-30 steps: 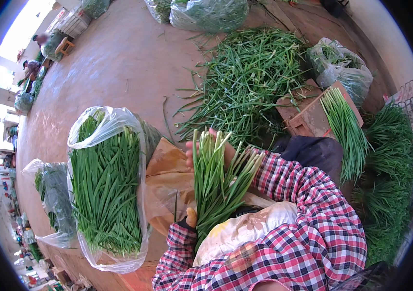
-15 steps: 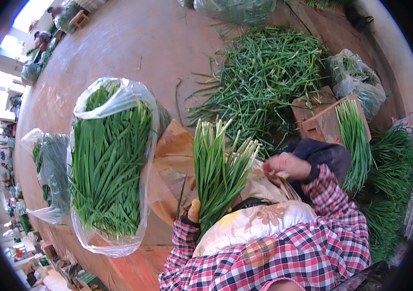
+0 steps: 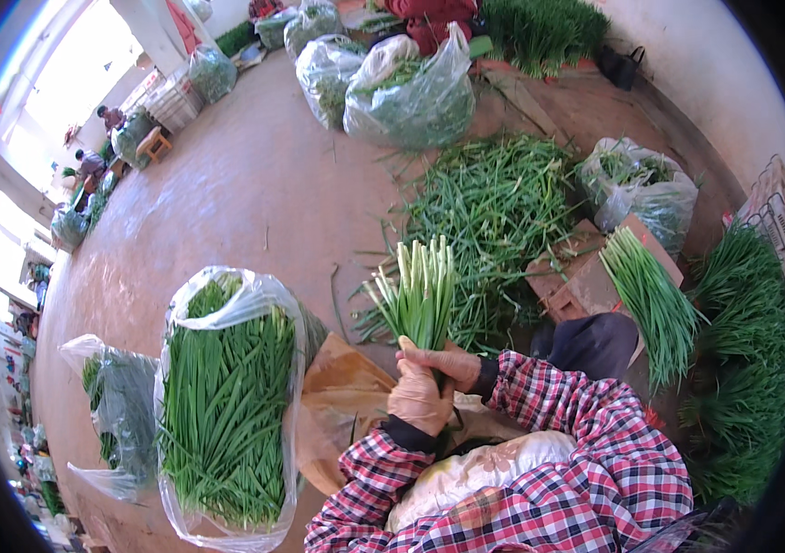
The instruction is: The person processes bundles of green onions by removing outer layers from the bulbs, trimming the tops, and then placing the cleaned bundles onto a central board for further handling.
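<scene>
A bunch of garlic chives (image 3: 422, 300) stands upright in front of my lap, its pale stem ends pointing away from me. My left hand (image 3: 418, 398) is wrapped round the lower part of the bunch. My right hand (image 3: 455, 364) grips it from the right side, the two hands touching. The leaf ends below the hands are mostly hidden by my hands and sleeves. Just right of my knee, another bundle of chives (image 3: 655, 300) lies across a cardboard box (image 3: 586, 286). A lined bag packed with cut chives (image 3: 227, 419) stands to my left.
Beyond my hands lies a loose heap of green leaves (image 3: 494, 203). Clear plastic bags of greens stand at the far side (image 3: 411, 101), at right (image 3: 641, 194) and far left (image 3: 125, 419). More chives (image 3: 747, 369) line the right edge. Other people (image 3: 429, 18) sit farther off.
My right hand has come in from the right and closed on the bunch beside my left hand. The bunch is now gathered tighter and more upright. The view has tilted up toward the room.
</scene>
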{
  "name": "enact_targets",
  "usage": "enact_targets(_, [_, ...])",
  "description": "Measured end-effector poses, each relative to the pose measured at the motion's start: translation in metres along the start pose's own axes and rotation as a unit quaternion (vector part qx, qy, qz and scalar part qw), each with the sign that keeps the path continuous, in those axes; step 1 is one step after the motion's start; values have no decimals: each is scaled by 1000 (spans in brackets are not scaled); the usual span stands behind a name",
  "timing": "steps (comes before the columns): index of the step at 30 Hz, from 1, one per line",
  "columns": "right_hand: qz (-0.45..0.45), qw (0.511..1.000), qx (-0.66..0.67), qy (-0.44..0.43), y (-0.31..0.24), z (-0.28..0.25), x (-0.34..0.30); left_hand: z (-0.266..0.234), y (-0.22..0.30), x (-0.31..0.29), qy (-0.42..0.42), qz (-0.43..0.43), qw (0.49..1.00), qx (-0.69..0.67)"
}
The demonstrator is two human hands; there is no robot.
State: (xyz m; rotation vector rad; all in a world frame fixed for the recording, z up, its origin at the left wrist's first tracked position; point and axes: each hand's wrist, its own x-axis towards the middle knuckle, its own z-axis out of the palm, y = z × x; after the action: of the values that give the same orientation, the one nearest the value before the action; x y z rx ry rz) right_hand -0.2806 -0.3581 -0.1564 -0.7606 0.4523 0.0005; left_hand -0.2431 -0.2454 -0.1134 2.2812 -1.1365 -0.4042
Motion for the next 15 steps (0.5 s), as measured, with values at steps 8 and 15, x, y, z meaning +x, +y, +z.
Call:
enact_targets(8, [115,990,-69,-54,-120,-51,-9,-23,-10,-6,-111,38,842,-526])
enact_targets(15, [141,969,-195,-49,-116,-24,-86,-7,-22,36,-238,58,548,-800])
